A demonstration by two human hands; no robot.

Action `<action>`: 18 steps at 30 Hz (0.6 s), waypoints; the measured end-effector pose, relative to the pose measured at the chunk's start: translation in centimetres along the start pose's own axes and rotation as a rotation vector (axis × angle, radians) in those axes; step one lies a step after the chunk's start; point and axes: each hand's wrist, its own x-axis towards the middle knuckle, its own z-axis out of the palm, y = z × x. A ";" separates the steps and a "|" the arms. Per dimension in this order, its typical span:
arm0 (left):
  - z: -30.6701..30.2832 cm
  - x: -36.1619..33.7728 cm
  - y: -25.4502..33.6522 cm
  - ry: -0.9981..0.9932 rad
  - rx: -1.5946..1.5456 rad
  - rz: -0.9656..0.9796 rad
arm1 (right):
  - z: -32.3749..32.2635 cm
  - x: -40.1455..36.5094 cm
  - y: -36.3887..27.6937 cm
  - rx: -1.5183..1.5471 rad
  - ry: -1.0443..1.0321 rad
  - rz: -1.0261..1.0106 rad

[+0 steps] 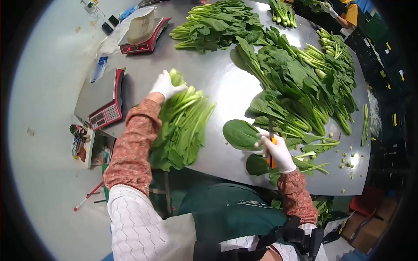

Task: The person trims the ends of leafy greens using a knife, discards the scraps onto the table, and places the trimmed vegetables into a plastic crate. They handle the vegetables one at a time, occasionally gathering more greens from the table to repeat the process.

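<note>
My left hand, in a white glove, is closed around the pale stem end of a leafy green. Below it, a bunch of leafy greens lies at the table's near edge with its leaves toward me. My right hand, also gloved, grips a knife with an orange handle; its dark blade points away from me. A large round leaf lies just left of my right hand, and a big pile of greens spreads beyond it.
Two red-edged scales stand on the left of the metal table. More greens lie at the back. Stem scraps dot the right side. Another person's gloved hand is at the upper right, near dark crates.
</note>
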 end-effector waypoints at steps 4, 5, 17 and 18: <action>3.3 1.3 -2.9 -0.364 -0.085 0.047 | 6.2 3.1 0.6 -0.033 -0.047 0.068; 2.9 1.9 -3.8 -0.338 -0.153 0.049 | 7.4 4.3 1.8 0.049 -0.048 0.083; 4.9 3.1 -13.6 -0.673 -0.525 -0.004 | 23.1 15.4 0.6 0.271 0.079 0.215; 4.9 2.6 -13.5 -0.707 -0.589 0.007 | 24.2 16.3 0.9 0.284 0.085 0.198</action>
